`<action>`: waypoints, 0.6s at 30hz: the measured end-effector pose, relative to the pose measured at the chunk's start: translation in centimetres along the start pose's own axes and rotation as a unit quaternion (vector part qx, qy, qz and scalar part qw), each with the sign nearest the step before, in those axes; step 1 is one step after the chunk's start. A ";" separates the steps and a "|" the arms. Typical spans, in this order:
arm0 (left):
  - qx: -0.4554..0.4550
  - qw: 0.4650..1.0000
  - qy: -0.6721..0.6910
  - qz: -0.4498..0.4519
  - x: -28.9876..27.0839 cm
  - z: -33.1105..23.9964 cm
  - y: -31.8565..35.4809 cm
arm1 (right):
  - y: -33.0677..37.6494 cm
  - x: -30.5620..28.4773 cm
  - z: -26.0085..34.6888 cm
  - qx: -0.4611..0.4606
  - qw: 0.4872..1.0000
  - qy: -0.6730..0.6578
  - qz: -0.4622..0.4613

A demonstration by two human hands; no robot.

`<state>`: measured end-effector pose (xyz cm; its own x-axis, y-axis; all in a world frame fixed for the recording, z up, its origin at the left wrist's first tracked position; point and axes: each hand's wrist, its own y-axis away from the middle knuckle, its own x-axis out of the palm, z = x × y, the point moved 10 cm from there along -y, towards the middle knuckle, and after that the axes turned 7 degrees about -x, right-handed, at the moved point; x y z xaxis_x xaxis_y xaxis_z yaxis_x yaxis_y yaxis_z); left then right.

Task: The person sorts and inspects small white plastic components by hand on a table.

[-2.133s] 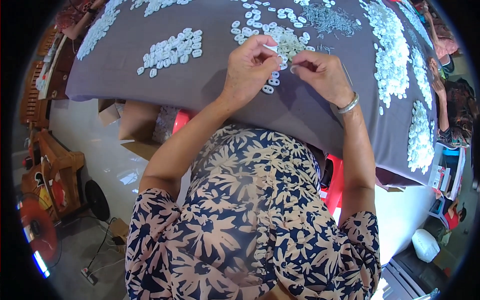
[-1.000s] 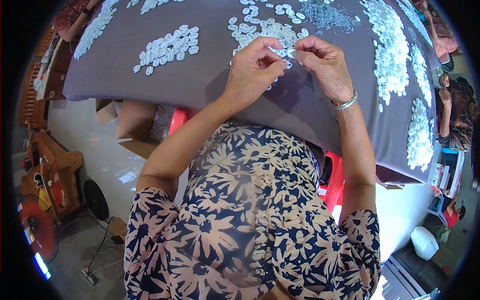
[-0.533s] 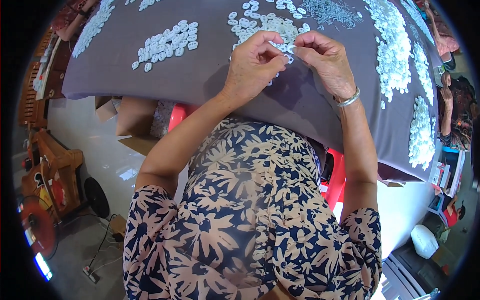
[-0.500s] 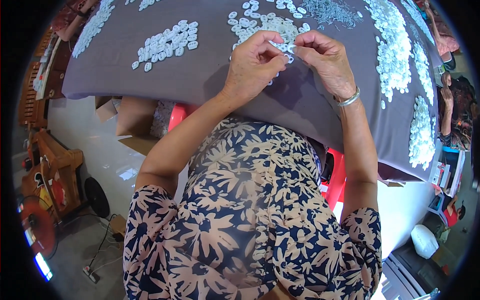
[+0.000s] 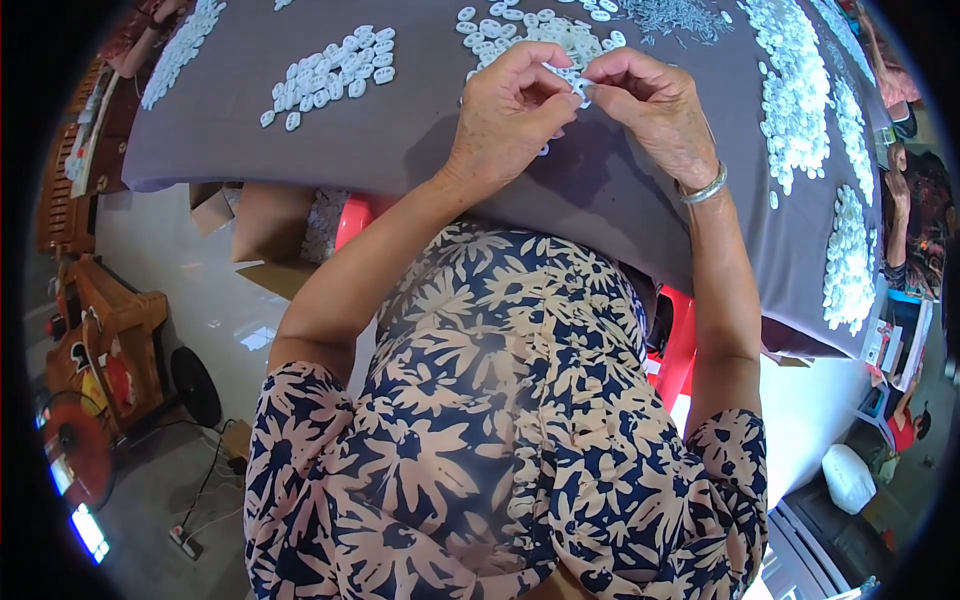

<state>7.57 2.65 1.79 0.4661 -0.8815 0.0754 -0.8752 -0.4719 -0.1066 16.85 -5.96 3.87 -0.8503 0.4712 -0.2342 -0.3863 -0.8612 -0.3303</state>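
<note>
Both of my hands are raised over the near edge of the cloth-covered table (image 5: 400, 150), their fingertips almost meeting. My left hand (image 5: 512, 118) is closed in a pinch on a small white oval plastic piece with holes (image 5: 568, 76). From the other side, my right hand (image 5: 655, 108) pinches at the same spot, thumb against forefinger. What its fingertips grip is too small to make out. Just beyond my hands lies a heap of white oval pieces (image 5: 492, 38), with paler, translucent pieces (image 5: 560, 38) among them. A few loose ones are partly hidden beneath my left hand.
A heap of small grey metal pins or screws (image 5: 680, 18) lies at the back. White ovals form a group (image 5: 335, 70) on the left and a long pile (image 5: 795, 100) on the right. Below the table stand an open cardboard box (image 5: 272, 222) and a red chair (image 5: 677, 345).
The two hands' fingertips have come slightly closer together around the white oval piece, which has turned a little. The whole view has shifted slightly.
</note>
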 end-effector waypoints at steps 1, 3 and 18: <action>-0.001 1.000 0.000 0.000 0.1 0.1 0.0 | 0.0 0.1 -0.1 0.000 1.000 0.000 0.008; 0.023 1.000 0.009 -0.018 -0.1 -0.3 0.0 | 0.0 0.2 0.1 -0.004 1.000 -0.004 0.004; -0.029 0.999 0.036 -0.010 -0.5 0.3 -0.1 | 0.1 0.9 3.2 -0.130 0.970 0.207 -0.001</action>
<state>7.47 3.09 1.50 0.4758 -0.8670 0.1482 -0.8724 -0.4867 -0.0461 14.91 -6.25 6.55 -0.6130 0.5546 -0.5627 -0.2379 -0.8088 -0.5379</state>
